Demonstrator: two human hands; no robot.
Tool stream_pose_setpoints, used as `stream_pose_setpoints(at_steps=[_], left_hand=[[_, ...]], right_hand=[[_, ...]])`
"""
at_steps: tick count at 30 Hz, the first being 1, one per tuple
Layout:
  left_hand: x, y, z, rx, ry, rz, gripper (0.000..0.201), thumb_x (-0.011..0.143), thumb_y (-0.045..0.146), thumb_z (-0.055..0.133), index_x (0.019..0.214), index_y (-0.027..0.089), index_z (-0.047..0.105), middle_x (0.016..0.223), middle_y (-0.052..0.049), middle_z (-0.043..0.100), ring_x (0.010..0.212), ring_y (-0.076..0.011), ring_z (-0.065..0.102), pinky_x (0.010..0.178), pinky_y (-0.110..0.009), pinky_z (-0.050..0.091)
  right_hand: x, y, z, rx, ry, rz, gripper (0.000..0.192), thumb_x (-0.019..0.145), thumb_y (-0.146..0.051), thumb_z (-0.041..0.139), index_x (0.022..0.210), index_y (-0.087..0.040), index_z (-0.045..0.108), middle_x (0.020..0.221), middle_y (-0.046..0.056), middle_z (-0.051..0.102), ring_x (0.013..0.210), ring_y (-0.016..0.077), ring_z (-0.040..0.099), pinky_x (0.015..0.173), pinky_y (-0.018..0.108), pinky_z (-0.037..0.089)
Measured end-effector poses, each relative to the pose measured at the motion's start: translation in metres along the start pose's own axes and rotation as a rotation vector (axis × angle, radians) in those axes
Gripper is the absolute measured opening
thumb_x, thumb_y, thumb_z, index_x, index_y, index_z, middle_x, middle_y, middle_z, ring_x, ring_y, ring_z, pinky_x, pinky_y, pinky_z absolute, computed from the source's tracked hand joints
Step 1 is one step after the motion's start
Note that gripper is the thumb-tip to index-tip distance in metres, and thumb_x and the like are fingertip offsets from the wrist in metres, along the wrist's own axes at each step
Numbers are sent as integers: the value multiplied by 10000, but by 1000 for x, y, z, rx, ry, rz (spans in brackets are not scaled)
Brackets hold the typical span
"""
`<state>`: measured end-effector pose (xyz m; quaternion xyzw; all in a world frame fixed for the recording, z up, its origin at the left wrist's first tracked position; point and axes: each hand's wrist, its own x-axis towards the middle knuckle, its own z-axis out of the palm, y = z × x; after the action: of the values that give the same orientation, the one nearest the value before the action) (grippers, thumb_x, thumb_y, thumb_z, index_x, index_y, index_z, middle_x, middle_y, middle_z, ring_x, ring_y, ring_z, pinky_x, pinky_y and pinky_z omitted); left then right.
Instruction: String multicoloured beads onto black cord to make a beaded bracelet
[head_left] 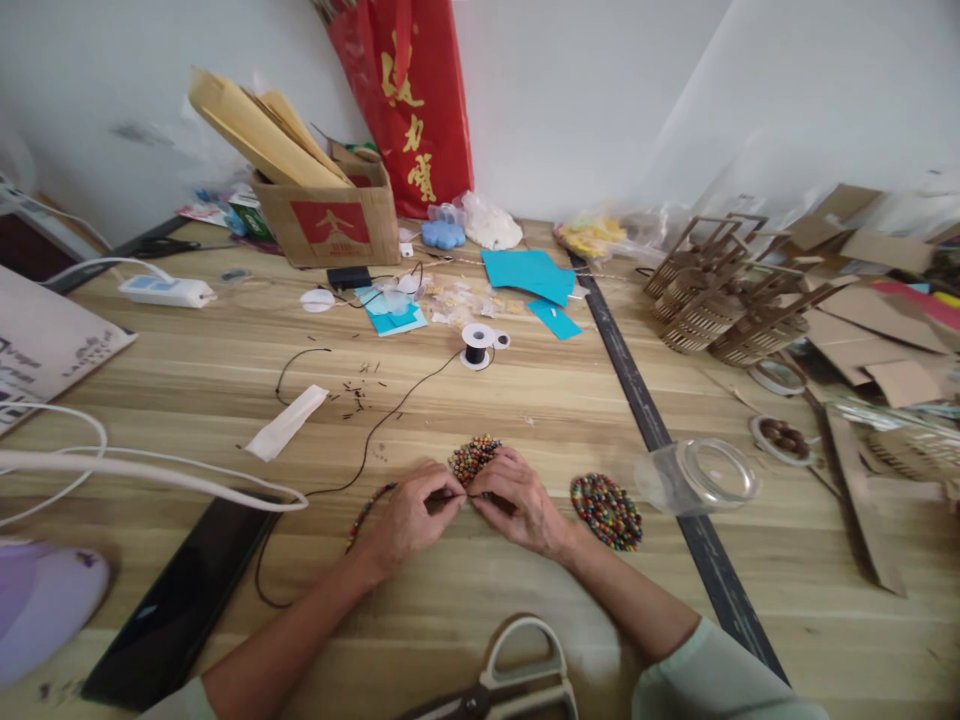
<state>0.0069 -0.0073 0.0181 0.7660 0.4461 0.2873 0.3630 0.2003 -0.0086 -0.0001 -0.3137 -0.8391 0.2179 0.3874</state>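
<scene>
You have both hands together above the wood-patterned table (480, 570), near its front edge, with the fingertips almost meeting. Your left hand (416, 512) has its thumb and index finger closed in a pinch on a thin dark cord (466, 495), and your right hand (521, 500) pinches this same cord from the other side; its remaining fingers are bent, and I cannot tell whether they press on something. Directly behind your fingertips lies a heap of small round multicoloured beads (474, 456), partly covered by your right hand. Beside your left wrist a curved strand of similar beads (367, 515) rests on the table, and one part of it is hidden by this hand. To the right of your right hand, apart from it, there is a coiled string of multicoloured beads (606, 512), and further right a clear transparent jar (701, 475) lies on its side. Farther from you stands a white spool wound with black cord (476, 352); from it a line runs in a curve toward your left. Nearest to your body are scissors with pale handles (491, 682), cut by the lower border of the view.
</scene>
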Motion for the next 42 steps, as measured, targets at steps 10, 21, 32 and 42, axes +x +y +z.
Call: stream_pose_setpoints(at_steps=[10, 21, 32, 42], left_hand=[[-2, 4, -1, -65, 31, 0, 107, 776, 116, 558, 704, 163, 622, 715, -22, 630, 714, -147, 589, 675, -228, 476], [-5, 7, 0, -120, 72, 38, 124, 833, 201, 560, 727, 174, 617, 738, -22, 645, 736, -149, 603, 733, -249, 487], [-5, 7, 3, -118, 30, 24, 105, 818, 201, 576, 729, 181, 629, 740, -23, 658, 750, -155, 606, 744, -246, 489], [-5, 9, 4, -130, 25, -98, 111, 815, 216, 563, 739, 191, 640, 765, -15, 697, 720, -155, 611, 733, -247, 497]], right_hand=[[-1, 0, -1, -56, 41, 8, 94, 900, -141, 502, 891, -201, 574, 793, 33, 648, 771, 169, 551, 839, 376, 419], [-1, -9, -6, -58, -30, 30, 88, 904, -266, 509, 896, -211, 578, 843, 34, 617, 827, 189, 546, 1008, 493, 311], [0, -9, -5, -124, -66, -6, 207, 978, -246, 393, 853, -203, 553, 807, 29, 591, 802, 178, 510, 1016, 468, 305], [-2, -6, -5, -116, -67, 26, 133, 950, -213, 426, 887, -206, 542, 818, 30, 599, 817, 183, 515, 1018, 462, 303]])
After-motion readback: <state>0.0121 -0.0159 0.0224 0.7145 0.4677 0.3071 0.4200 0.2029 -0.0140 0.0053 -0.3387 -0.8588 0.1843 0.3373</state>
